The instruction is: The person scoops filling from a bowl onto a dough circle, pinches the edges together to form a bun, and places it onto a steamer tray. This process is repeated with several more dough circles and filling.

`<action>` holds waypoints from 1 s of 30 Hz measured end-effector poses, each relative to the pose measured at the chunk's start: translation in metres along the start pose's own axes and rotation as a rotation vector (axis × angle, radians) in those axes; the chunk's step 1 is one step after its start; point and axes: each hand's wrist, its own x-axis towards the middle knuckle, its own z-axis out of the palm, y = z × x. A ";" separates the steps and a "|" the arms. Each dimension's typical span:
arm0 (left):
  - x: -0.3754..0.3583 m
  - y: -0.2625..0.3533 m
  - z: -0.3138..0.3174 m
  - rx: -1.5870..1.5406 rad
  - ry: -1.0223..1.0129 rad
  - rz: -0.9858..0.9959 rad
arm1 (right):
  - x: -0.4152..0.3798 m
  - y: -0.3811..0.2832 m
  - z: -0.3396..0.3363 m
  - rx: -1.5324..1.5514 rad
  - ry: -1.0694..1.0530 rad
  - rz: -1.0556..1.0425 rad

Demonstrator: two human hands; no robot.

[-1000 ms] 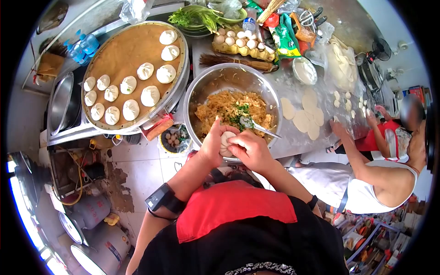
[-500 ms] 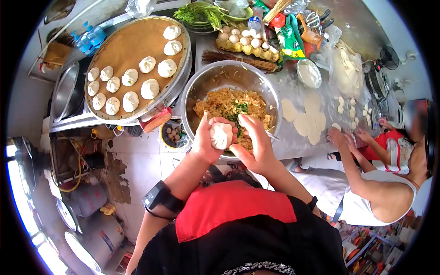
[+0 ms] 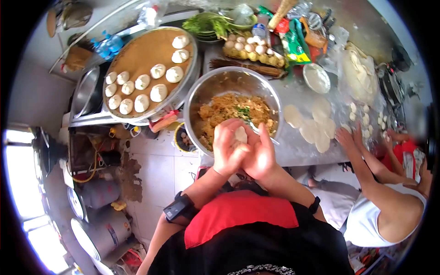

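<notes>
A pleated white bun (image 3: 240, 135) sits between my two hands, mostly hidden by them. My left hand (image 3: 227, 145) curls its fingers over the bun's left side. Against the other side my right hand (image 3: 260, 155) is cupped, palm up, its thumb raised. Both hands are over the near rim of a large steel bowl (image 3: 196, 91). Inside the bowl lies a shredded brownish filling (image 3: 220, 107) with chopped greens (image 3: 243, 111), and a spoon handle (image 3: 275, 141) sticks out at the right.
Left stands a round steamer tray (image 3: 137, 52) with several buns (image 3: 142, 82). Flat dough wrappers (image 3: 314, 130) lie right of the bowl, near a co-worker's hands (image 3: 346, 137) and small dough pieces (image 3: 365, 120). Behind are a brush (image 3: 247, 68), an egg carton (image 3: 270, 58) and a flour bowl (image 3: 316, 78).
The bun has gone from lying exposed in my left palm to being enclosed between both hands, which have come together. The whole view has shifted slightly.
</notes>
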 end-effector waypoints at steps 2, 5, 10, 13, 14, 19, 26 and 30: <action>-0.001 0.007 -0.010 0.196 0.027 0.062 | -0.002 0.004 0.011 -0.044 0.000 0.032; 0.004 0.007 -0.026 0.208 0.104 0.132 | 0.002 0.011 0.029 -0.121 -0.049 0.070; 0.012 -0.013 -0.071 -0.008 0.082 -0.005 | 0.022 0.031 0.042 -0.189 -0.049 0.149; 0.018 -0.032 -0.095 -0.248 0.248 -0.359 | 0.042 0.052 0.050 -0.261 0.041 0.122; 0.023 -0.045 -0.105 -0.330 0.303 -0.486 | 0.052 0.060 0.052 -0.284 0.068 0.110; 0.099 -0.103 -0.185 -0.911 0.532 -0.874 | 0.095 0.086 0.047 -0.305 0.319 0.027; 0.233 -0.208 -0.310 -0.624 0.572 -0.845 | 0.107 0.102 0.045 -0.262 0.544 -0.186; 0.291 -0.316 -0.374 -0.183 0.693 -0.857 | 0.098 0.102 0.039 -0.257 0.685 -0.318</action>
